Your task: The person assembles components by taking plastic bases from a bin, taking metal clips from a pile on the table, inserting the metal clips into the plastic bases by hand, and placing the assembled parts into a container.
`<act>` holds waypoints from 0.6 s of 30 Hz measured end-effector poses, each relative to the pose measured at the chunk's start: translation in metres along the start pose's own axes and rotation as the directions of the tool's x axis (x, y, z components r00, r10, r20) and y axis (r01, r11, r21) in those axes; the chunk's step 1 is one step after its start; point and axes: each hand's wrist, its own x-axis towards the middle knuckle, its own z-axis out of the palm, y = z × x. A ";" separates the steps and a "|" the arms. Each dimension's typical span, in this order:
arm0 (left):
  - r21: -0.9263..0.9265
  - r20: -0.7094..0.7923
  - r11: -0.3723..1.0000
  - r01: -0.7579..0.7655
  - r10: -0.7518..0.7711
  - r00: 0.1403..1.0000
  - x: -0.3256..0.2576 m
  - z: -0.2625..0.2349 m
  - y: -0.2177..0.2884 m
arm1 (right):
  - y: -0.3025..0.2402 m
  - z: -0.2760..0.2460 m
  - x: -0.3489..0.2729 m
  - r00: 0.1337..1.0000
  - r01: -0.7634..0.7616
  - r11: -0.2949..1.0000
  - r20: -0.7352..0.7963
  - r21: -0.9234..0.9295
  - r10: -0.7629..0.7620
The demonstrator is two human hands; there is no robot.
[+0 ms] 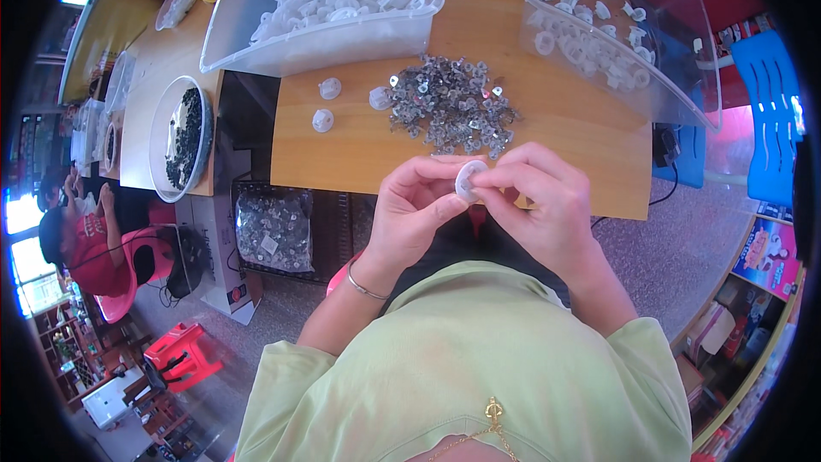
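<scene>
Left hand (410,210) pinching white plastic disc (465,181) by its edge, right hand (543,201) fingertips closed on its other side. Disc is held up at table (333,154) front edge. Metal parts pile (453,107) sits just past the fingers, between hands and the clear tubs: left tub (329,52) heaped, right tub (680,96) sparser. Two loose white caps (322,121) left of pile. Bagged parts (274,231) below.

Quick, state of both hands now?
Left hand: closed, holding the round white plastic piece.
Right hand: at the same piece; grip cannot be told.
</scene>
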 end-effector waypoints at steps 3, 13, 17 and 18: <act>0.066 0.021 0.997 -0.038 0.037 0.999 0.000 -0.003 -0.002 | 0.000 0.001 0.000 1.000 0.006 1.000 -0.005 0.019 -0.006; 0.187 0.065 0.979 -0.086 0.075 0.995 -0.002 -0.006 0.000 | 0.002 0.001 0.000 0.910 -0.413 0.843 0.188 0.345 0.369; 0.126 0.038 0.990 -0.059 0.054 0.998 -0.003 -0.004 0.000 | 0.005 0.000 0.000 0.891 -0.454 0.811 0.200 0.370 0.408; 0.128 0.040 0.990 -0.052 0.048 0.998 -0.003 -0.004 0.000 | 0.007 0.001 -0.001 0.888 -0.460 0.784 0.196 0.417 0.416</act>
